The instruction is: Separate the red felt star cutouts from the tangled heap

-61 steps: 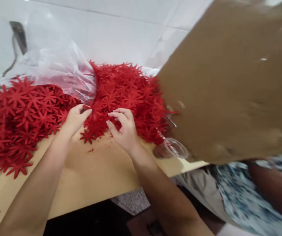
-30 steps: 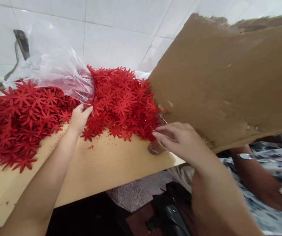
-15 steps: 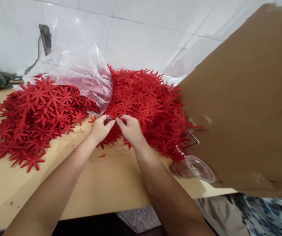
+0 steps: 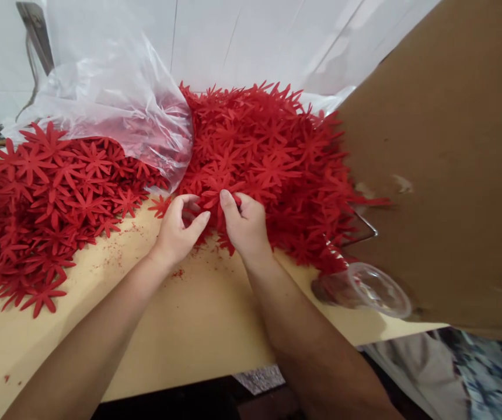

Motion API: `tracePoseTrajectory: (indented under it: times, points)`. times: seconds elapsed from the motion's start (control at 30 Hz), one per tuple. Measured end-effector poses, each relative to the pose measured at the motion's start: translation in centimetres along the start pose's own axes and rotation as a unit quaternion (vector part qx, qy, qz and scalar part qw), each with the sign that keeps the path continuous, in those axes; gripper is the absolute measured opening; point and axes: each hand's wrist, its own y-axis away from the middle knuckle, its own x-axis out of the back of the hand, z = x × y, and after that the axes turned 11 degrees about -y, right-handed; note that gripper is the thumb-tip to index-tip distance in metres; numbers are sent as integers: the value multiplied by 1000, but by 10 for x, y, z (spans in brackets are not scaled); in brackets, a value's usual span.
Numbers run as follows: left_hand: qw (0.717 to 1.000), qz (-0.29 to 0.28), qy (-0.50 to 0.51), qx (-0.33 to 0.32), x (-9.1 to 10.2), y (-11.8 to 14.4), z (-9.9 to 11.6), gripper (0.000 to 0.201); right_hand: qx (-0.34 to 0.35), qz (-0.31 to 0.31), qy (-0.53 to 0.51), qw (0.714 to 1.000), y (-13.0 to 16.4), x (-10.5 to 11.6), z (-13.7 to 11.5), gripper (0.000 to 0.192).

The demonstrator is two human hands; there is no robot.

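While the right hand (image 4: 247,228) is pinching what looks like a red flower (image 4: 237,201) at the frame's centre, the left hand (image 4: 176,230) is resting just beside it, its thumb and fingers standing apart with nothing visible between them. The grip is probably passing to the right hand alone. Unlike half a second ago, the hands' fingertips are no longer meeting, and the cup (image 4: 336,290) is showing slightly farther right, at lower right.

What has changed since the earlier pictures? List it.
The right hand came leftward from the clear plastic cup to near the left hand; their fingertips came together, then parted, the left thumb and fingers now spread. The red flower piles, plastic bag and cup stayed put.
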Motion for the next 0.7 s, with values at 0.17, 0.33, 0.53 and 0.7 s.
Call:
tracePoseTrajectory:
  times: [0.17,0.33,0.53,0.7]
  points:
    - [994,-7,103,21,0,-2,0,28,-15,-55,-114,992,4,-10,7,35]
    - [986,49,155,39,3,-8,-5,12,-10,-141,-174,975,9,-15,4,34]
    - [975,104,192,52,13,-16,-11,10,-60,-177,-177,966,9,-12,0,34]
    - [975,115,183,43,12,-16,-10,12,-42,-152,-128,979,7,-6,1,29]
